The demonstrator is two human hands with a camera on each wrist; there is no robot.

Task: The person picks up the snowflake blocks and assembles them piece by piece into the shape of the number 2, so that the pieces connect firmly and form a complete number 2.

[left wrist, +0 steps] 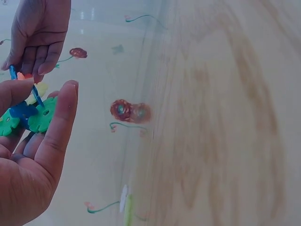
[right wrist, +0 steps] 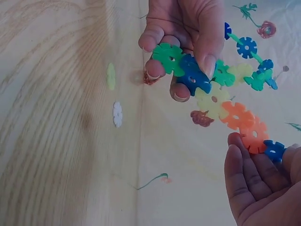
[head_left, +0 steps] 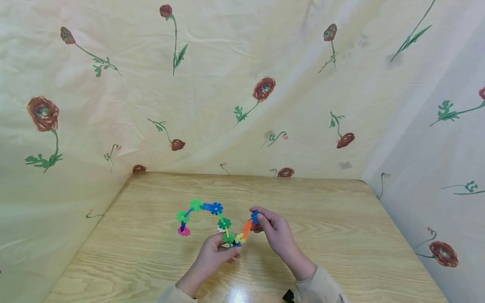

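Note:
A curved chain of slotted, flower-shaped plastic discs [head_left: 195,205] is held up over the table by both hands. My left hand [head_left: 214,252] grips it near its middle, thumb over a blue disc [right wrist: 193,77] with a green disc [right wrist: 168,59] beside it. From there a yellow disc [right wrist: 214,100] and two orange discs [right wrist: 254,134] run toward the right hand. At that end my right hand [head_left: 278,233] pinches a blue disc [head_left: 255,217] joined to the orange ones. The chain's other end arches away to the left, down to a pink disc [head_left: 183,231].
A loose white disc [right wrist: 117,114] and a yellow-green disc [right wrist: 111,76] lie on the wooden table [head_left: 151,252] beyond the hands. Flower-printed cloth [head_left: 212,105] rises behind the table and at both sides. A small black object [head_left: 289,296] shows beside the right sleeve.

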